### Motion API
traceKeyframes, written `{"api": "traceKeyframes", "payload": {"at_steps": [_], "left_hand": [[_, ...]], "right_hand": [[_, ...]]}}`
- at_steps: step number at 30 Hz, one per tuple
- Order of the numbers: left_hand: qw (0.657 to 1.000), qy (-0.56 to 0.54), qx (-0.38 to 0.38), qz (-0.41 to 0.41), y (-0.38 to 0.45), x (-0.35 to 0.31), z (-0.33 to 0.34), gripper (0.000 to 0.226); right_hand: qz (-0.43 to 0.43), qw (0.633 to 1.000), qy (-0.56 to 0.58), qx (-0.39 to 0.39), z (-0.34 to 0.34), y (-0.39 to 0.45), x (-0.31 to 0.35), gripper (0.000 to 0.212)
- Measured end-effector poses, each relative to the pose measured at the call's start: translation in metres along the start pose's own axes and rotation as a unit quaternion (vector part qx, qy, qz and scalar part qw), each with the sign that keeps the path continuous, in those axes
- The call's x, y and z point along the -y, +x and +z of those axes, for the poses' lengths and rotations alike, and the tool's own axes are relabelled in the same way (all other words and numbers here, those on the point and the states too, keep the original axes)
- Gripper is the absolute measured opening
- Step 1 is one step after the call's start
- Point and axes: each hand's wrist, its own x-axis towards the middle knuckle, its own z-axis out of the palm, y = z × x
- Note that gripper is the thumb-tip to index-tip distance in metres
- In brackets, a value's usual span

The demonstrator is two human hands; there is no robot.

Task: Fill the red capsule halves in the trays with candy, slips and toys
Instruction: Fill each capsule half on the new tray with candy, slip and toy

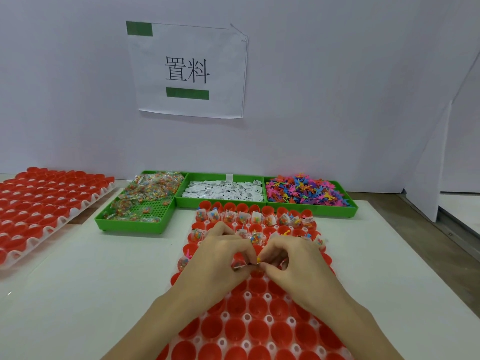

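Hands together over the tray [270,311]: my left hand [223,258] pinches a candy packet [239,263], my right hand [291,258] pinches what looks like a yellow toy [259,260]. Empty red cups [259,305] lie directly below, toward me, both hands equally near.

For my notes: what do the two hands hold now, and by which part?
Both the left hand and the right hand pinch small items at their fingertips, over the tray; which part cannot be told.
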Motion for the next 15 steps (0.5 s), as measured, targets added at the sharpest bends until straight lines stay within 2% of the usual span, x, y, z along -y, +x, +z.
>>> {"api": "traceKeyframes", "payload": {"at_steps": [9, 15], "left_hand": [[0.998, 0.050, 0.013, 0.045, 0.004, 0.002, -0.002, 0.008], [0.995, 0.047, 0.062, 0.056, 0.004, 0.007, -0.008, 0.010]], "right_hand": [[-0.016, 0.999, -0.034, 0.006, 0.000, 0.003, 0.002, 0.011], [-0.033, 0.996, -0.077, 0.001, 0.000, 0.002, -0.001, 0.013]]}}
